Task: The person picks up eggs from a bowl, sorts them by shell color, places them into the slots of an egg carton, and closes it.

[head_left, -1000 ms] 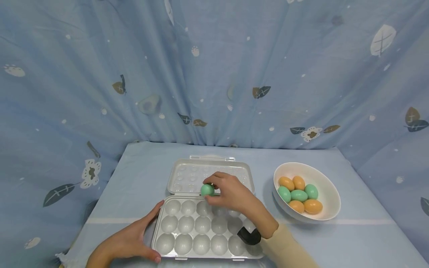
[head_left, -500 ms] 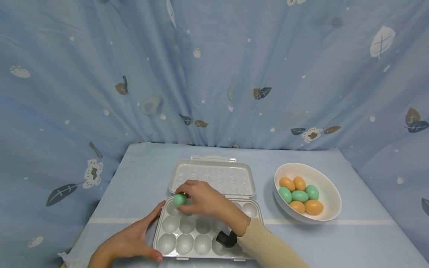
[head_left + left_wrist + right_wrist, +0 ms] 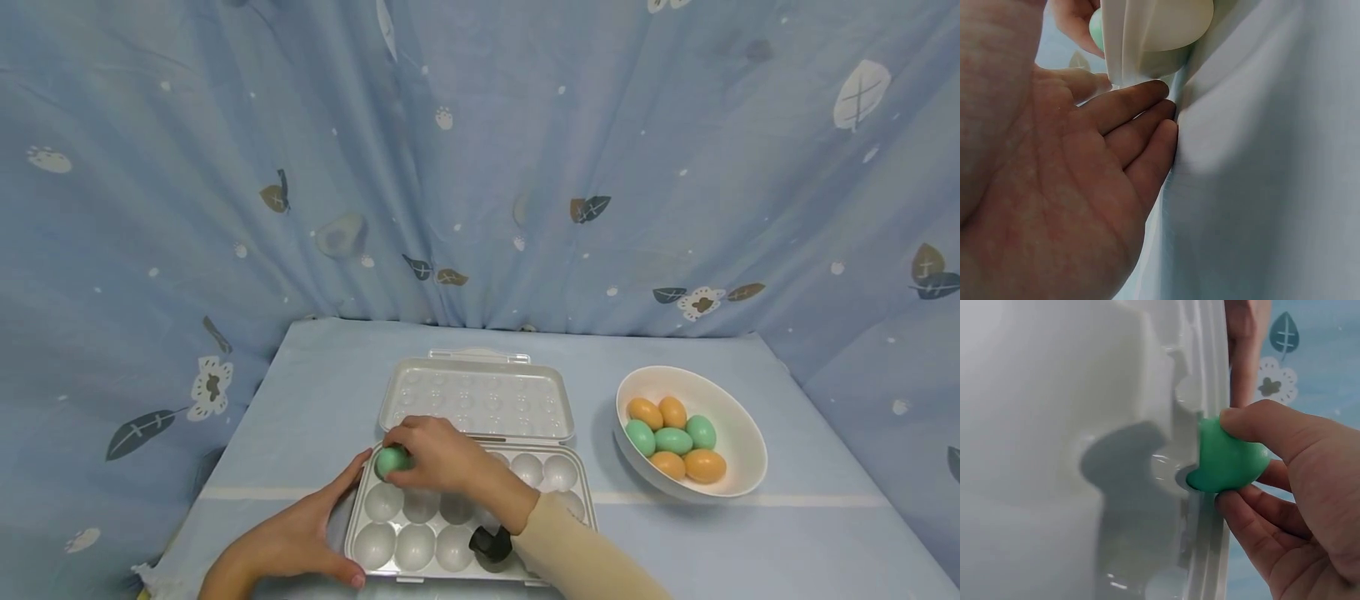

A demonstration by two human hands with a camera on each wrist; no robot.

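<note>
A white egg tray (image 3: 472, 552) with rows of round hollows lies on the table, its lid (image 3: 480, 400) folded back behind it. My right hand (image 3: 438, 458) pinches a green egg (image 3: 392, 462) between thumb and fingers at the tray's back left hollow. In the right wrist view the egg (image 3: 1232, 456) sits partly down in the hollow. My left hand (image 3: 292, 533) lies along the tray's left side, thumb near the front corner and a finger near the back corner. Its fingers (image 3: 1135, 134) look nearly straight in the left wrist view.
A white bowl (image 3: 746, 450) at the right holds several orange eggs (image 3: 705, 466) and green eggs (image 3: 673, 440). Behind the table hangs a blue patterned curtain (image 3: 480, 167). A black strap (image 3: 491, 543) on the right wrist covers part of the tray.
My right hand has carried the green egg left and toward me, from near the lid's hinge down into the back left hollow. The left hand has stayed at the tray's side.
</note>
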